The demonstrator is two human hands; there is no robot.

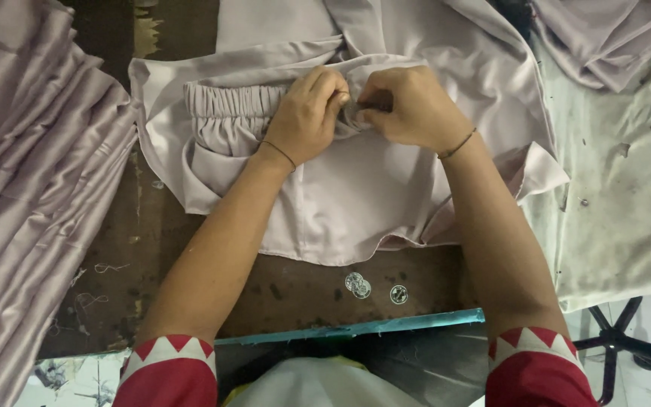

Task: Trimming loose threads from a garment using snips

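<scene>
Both hands pinch the waistband of a pale garment, mid-table.

Left hand (307, 117) and right hand (408, 105) meet knuckle to knuckle at the right end of the gathered elastic waistband (235, 100) of the garment (356, 196), fingers curled closed on a small fold of cloth between them; what sits inside the pinch is hidden. Risk: the fabric looks slick, so the fold could slip out of the grip, and a hard pull could bunch the gathers unevenly. The garment hem overhangs bare dark table (190, 256) near loose threads (96, 301), which could snag or cling. Three round stickers (371, 288) lie just below the hem. A stack (32, 188) of same-colour cloth crowds the left, another pile (612, 38) top right, a stained sheet (619, 188) on the right: little room to spread.
</scene>
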